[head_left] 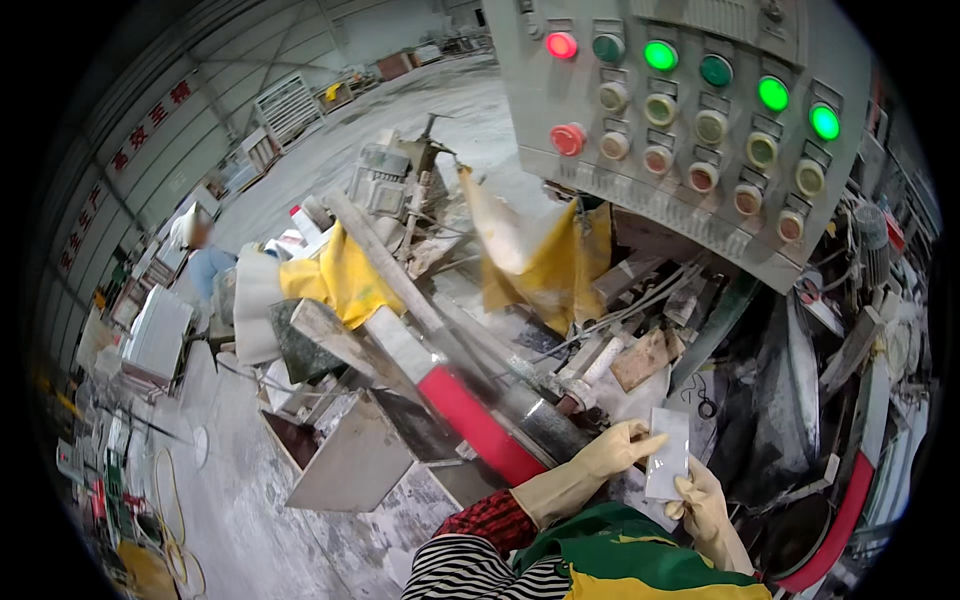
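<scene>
A small pale grey rectangular slab [668, 470] with a glossy face is held upright in front of me, at the lower right of centre. My left hand [600, 458], in a cream rubber glove, grips its left edge, one finger lying across the face. My right hand [706, 505], gloved the same way, pinches the lower right edge between thumb and fingers. Both forearms rise past a green and yellow apron [610, 545].
A grey control panel [680, 120] with lit buttons overhangs the upper right. Beyond my hands stands dusty machinery with a red-banded rail [480, 425] and yellow cloths [345, 275]. An open box [350, 465] sits left. Another person [205, 250] is farther off.
</scene>
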